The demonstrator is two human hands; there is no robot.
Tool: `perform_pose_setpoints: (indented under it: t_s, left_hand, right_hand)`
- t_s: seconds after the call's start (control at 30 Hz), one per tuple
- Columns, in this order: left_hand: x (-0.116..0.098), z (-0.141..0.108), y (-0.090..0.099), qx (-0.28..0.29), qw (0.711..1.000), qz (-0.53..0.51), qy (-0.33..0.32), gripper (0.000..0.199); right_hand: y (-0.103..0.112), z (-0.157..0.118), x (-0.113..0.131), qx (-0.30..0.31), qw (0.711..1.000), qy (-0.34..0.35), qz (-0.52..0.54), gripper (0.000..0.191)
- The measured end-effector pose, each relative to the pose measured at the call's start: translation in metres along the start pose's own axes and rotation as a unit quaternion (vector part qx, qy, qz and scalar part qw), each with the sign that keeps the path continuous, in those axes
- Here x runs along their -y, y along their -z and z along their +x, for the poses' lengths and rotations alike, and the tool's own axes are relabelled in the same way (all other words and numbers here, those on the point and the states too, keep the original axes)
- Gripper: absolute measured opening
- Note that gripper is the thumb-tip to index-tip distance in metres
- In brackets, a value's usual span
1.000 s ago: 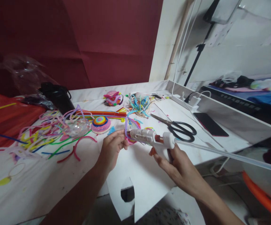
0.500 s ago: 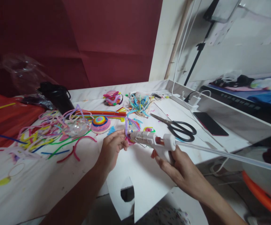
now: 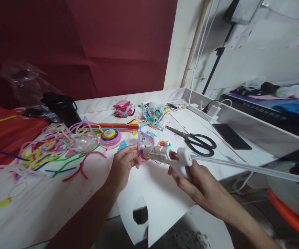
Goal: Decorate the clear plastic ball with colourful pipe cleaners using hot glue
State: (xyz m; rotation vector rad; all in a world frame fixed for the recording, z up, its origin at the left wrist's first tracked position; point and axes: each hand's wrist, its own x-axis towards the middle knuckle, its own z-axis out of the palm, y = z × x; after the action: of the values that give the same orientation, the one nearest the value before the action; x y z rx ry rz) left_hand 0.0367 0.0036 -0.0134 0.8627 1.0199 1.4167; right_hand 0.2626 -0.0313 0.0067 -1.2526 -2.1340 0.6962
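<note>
My right hand (image 3: 197,181) grips the handle of a white hot glue gun (image 3: 158,154), with a long clear glue stick (image 3: 242,169) sticking out of its back. The gun's front end points left, at a clear plastic ball (image 3: 146,140) with purple and pink pipe cleaners on it. My left hand (image 3: 125,160) is closed, its fingertips pinching the near left side of this ball. The nozzle tip and part of the ball are hidden by the gun and fingers. Under both hands lies white paper (image 3: 157,193) with a hole cut in it.
Black-handled scissors (image 3: 201,141) lie right of the gun, beyond them a dark phone (image 3: 231,136). Loose pipe cleaners (image 3: 43,152), another clear ball (image 3: 84,141) and a striped half-ball (image 3: 110,138) are at left. A black bottle (image 3: 61,109) leans behind.
The glue gun has shifted very slightly left and down at the ball. My left hand keeps its hold in nearly the same place.
</note>
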Motion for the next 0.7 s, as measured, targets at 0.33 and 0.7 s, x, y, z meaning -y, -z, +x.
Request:
perform_pose_setpoints:
  t_s: [0.33,0.7]
  left_hand:
    - [-0.0005,-0.0006,0.0000,-0.012,0.999,0.034,0.005,0.025]
    - [0.0015,-0.0001,0.0008,-0.013,0.999,0.031,0.002,0.025]
  right_hand:
    - [0.0053,0.0045,-0.0012,-0.022,0.999,0.040,-0.010,0.018]
    - [0.0025,0.0055,-0.0025,-0.048,0.997,0.058,0.009,0.017]
